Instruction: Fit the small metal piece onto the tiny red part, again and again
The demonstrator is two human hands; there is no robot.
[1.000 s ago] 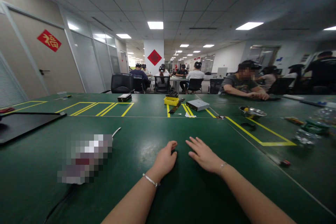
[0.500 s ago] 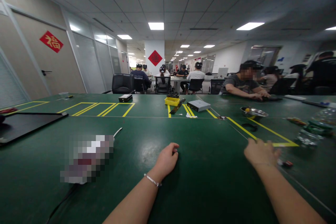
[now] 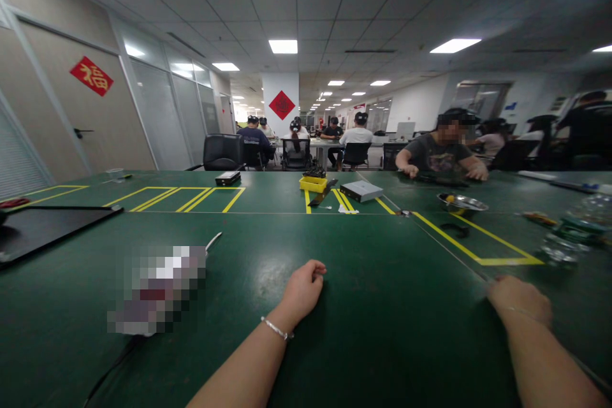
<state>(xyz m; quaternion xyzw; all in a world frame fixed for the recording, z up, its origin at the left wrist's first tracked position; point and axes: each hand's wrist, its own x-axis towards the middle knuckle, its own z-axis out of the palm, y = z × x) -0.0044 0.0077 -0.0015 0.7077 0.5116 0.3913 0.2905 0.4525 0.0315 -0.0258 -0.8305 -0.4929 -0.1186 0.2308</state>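
My left hand (image 3: 304, 287) rests on the green table (image 3: 382, 331), near its middle, fingers loosely curled together and nothing seen in them. A silvery bracelet (image 3: 276, 329) circles that wrist. To the right, my right hand (image 3: 520, 298) is low over the table beside the seam, its fingers curled under and slightly blurred. It covers the spot where a small red and black item lay, and what it may hold is hidden. The clear plastic bottle (image 3: 567, 239) lies beyond my right hand. Left of my left hand is a pixelated pouch-like object (image 3: 162, 293) with a dark cord.
A black tray (image 3: 52, 229) lies at the left. Further back are a yellow bin (image 3: 313, 185), a grey box (image 3: 362, 190), a black box (image 3: 228, 178) and a metal bowl (image 3: 463, 203). Yellow tape marks the tabletop. A co-worker (image 3: 442, 150) sits across the table.
My right hand has moved right and nearer to me, its fingers more curled, and the small red and black item is now out of sight. My left hand stays put. The co-worker's hands have spread apart.
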